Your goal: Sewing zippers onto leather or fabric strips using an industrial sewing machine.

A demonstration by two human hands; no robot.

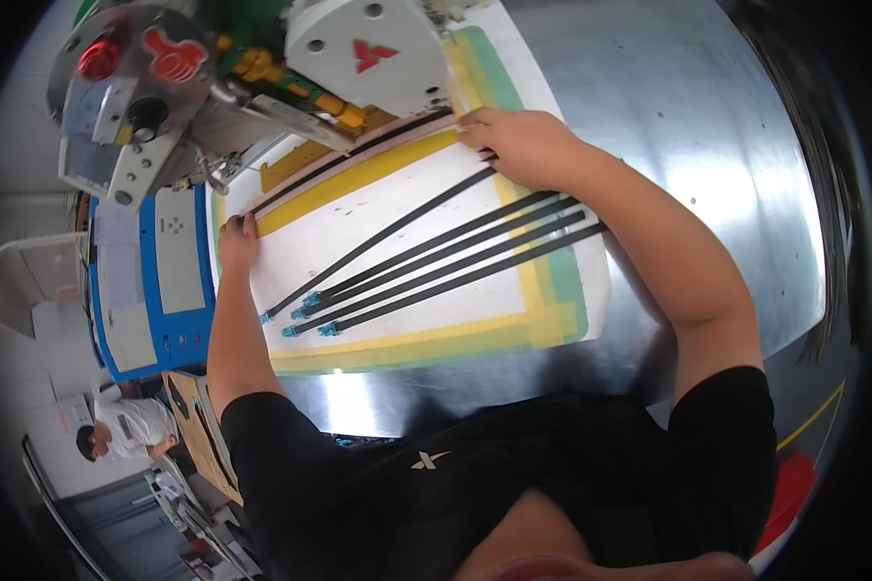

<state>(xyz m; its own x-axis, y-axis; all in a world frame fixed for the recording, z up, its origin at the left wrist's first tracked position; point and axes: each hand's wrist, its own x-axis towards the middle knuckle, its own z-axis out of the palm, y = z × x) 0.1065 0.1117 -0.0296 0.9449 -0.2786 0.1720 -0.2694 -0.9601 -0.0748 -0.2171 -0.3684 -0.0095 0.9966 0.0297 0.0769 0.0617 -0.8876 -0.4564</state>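
We have a long, flat black strip (pixel 397 133) lying slantwise at the far side of a white board (pixel 455 315), beneath the machine, with a flat yellow bar (pixel 358 180) running alongside on our nearer side. Our left hand (pixel 239 242) pinches the strip's left end between thumb and finger. Our right hand (pixel 523 145) bends its fingers down by the right end; they are partly hidden, so we cannot tell whether they grasp or merely press. Nearer us, five loose black strips with blue ends (pixel 446 254) lie on the board, the farthest reaching the right hand. Yellow and green tape (pixel 550 327) borders the board on our silver metal desk (pixel 669 107). Above stands a machine with a white housing (pixel 407 58) and a red knob (pixel 99 60); to the left are a blue-framed cabinet (pixel 184 334) and a co-worker in a white shirt (pixel 138 426).
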